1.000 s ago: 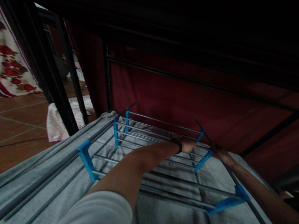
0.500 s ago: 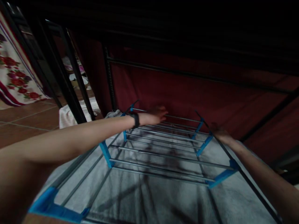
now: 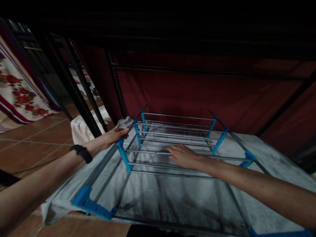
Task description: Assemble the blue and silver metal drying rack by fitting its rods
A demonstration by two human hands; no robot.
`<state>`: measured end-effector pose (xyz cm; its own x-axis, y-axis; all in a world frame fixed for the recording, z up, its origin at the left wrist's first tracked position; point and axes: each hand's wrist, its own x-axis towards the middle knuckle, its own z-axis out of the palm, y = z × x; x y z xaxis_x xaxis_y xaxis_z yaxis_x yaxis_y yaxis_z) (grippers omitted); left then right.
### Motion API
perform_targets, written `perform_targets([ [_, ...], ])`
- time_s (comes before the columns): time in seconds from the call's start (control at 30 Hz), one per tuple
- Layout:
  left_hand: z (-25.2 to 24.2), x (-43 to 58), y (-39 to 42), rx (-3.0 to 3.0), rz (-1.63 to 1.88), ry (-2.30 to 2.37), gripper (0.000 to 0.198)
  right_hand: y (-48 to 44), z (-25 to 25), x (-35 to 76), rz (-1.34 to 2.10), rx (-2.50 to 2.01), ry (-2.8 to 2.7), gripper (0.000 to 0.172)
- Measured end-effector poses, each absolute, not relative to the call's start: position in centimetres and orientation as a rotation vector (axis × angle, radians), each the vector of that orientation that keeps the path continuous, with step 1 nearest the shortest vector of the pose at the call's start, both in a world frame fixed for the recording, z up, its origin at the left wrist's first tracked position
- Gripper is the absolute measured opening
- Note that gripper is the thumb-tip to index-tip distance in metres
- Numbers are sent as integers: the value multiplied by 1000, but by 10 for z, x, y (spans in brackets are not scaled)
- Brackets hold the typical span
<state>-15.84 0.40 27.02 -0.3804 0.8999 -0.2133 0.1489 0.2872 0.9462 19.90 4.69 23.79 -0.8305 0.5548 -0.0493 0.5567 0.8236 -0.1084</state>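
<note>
A metal drying rack (image 3: 172, 138) with grey rods and blue plastic joints stands low in front of me, and a pale grey cloth (image 3: 172, 197) lies spread under its rods. My left hand (image 3: 114, 135), a black band on its wrist, rests on the rack's left side rail by a blue joint, fingers curled over the rail and the cloth's edge. My right hand (image 3: 184, 155) lies flat and open on the middle rods, fingers stretched toward the left.
A dark red fabric wall (image 3: 197, 95) with black bars rises right behind the rack. Black metal posts (image 3: 74, 95) stand at the left, with a white striped cloth (image 3: 82, 130) at their foot. A flowered cloth (image 3: 17, 95) hangs at far left over terracotta floor tiles (image 3: 29, 148).
My left hand has come back from the rack's far end to its left rail. My right hand has left the right rail and now lies on the middle rods.
</note>
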Motion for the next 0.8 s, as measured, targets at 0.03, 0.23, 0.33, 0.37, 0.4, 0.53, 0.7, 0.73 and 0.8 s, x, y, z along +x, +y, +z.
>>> perform_targets([
  [0.03, 266, -156, 0, 904, 1159, 1704, 58, 44, 235, 187, -230, 957, 2982, 37],
  [0.23, 239, -153, -23, 655, 1158, 1479, 47, 24, 218, 137, -246, 1075, 3020, 33],
  [0.33, 231, -153, -28, 709, 1152, 1438, 49, 19, 212, 132, -164, 1086, 3040, 30],
  [0.37, 230, -152, -28, 740, 1143, 1445, 49, 19, 212, 132, -156, 1094, 3047, 28],
  [0.4, 229, -152, -28, 768, 1131, 1463, 49, 18, 211, 133, -146, 1100, 3055, 28],
  [0.53, 231, -154, -28, 858, 1056, 1569, 53, 16, 214, 135, -61, 1113, 3097, 31],
  [0.7, 232, -157, -28, 922, 997, 1563, 62, 12, 221, 135, -43, 1122, 3104, 32],
  [0.73, 232, -158, -28, 915, 1010, 1547, 60, 12, 222, 136, -42, 1121, 3102, 32],
  [0.8, 230, -158, -27, 886, 1052, 1521, 56, 12, 224, 136, -29, 1118, 3102, 32],
])
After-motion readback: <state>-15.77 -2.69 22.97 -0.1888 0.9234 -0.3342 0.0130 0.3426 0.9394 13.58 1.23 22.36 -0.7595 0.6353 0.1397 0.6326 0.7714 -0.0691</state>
